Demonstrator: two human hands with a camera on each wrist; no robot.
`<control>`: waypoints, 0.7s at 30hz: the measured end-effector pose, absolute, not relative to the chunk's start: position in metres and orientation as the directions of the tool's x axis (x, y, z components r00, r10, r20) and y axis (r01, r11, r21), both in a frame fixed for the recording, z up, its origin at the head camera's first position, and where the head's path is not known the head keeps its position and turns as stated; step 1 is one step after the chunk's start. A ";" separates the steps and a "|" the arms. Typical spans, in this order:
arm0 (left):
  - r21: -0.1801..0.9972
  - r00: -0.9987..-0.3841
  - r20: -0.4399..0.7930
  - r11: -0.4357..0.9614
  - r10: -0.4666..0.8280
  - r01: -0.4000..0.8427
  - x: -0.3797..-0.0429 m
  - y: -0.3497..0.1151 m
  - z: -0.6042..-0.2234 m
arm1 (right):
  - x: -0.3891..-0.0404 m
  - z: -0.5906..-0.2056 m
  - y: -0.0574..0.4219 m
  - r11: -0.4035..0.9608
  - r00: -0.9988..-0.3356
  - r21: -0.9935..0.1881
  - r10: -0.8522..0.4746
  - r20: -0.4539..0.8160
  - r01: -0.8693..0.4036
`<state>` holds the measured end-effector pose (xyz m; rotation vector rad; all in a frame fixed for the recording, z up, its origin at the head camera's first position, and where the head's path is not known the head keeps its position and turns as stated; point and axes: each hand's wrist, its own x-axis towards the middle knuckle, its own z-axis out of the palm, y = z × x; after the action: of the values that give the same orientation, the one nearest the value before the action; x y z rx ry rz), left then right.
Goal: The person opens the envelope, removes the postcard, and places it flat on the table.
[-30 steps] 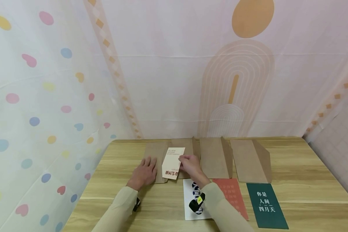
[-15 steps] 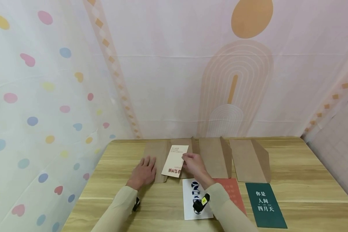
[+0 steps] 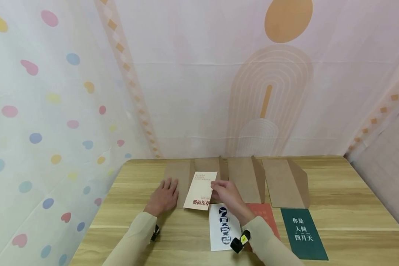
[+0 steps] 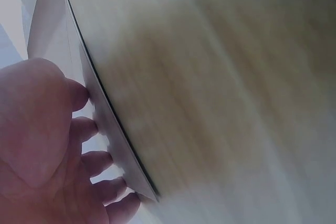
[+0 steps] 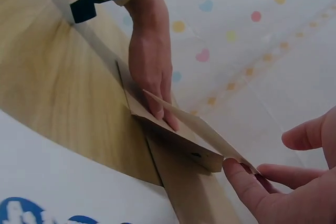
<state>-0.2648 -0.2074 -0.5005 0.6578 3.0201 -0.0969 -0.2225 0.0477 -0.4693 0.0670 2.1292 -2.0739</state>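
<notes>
My left hand (image 3: 163,196) rests with its fingers spread on the leftmost brown kraft envelope (image 3: 178,170), holding it against the table. In the left wrist view its fingertips lie along the envelope's edge (image 4: 107,114). My right hand (image 3: 228,194) pinches the right edge of a cream card (image 3: 199,188) printed with red characters. This card is tilted above the leftmost and second envelopes, partly covering both. From the right wrist view, the card (image 5: 197,124) appears raised over the envelope's flap (image 5: 178,142), apart from my left hand. The flap side faces right.
Further right lie a third kraft envelope (image 3: 241,181) and a fourth (image 3: 279,181), their flaps open to the right. Nearer me are a white card (image 3: 223,225) with dark blue print, a red card (image 3: 263,216) partly under my right arm, and a dark green card (image 3: 304,236).
The cream card in my right hand has shifted slightly right, lifted a little, then come back lower toward me. My left hand has stayed on the leftmost envelope.
</notes>
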 end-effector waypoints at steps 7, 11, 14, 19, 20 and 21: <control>-0.089 -0.901 -0.070 0.896 0.429 0.434 -0.264 -0.207 -0.500 | -0.201 -0.475 0.051 0.055 -0.967 -0.987 -0.203 -0.157 0.148; -0.138 -0.890 -0.082 0.879 0.449 0.457 -0.264 -0.208 -0.500 | -0.186 -0.480 0.049 0.032 -0.952 -0.988 -0.264 -0.152 0.149; -0.182 -0.876 -0.095 0.857 0.472 0.481 -0.264 -0.208 -0.500 | -0.177 -0.484 0.045 0.002 -0.942 -0.989 -0.304 -0.144 0.150; -0.208 -0.868 -0.099 0.843 0.486 0.495 -0.263 -0.209 -0.502 | -0.166 -0.490 0.039 0.000 -0.933 -0.988 -0.329 -0.145 0.154; -0.208 -0.869 -0.098 0.844 0.485 0.495 -0.263 -0.209 -0.502 | -0.164 -0.492 0.039 0.004 -0.933 -0.988 -0.328 -0.149 0.156; -0.210 -0.869 -0.099 0.843 0.485 0.494 -0.263 -0.209 -0.502 | -0.162 -0.493 0.038 0.006 -0.933 -0.987 -0.326 -0.155 0.162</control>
<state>-0.2629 -0.2093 -0.5023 0.7907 2.9756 -0.3566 -0.1621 0.0381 -0.4925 -0.1694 1.9502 -1.9918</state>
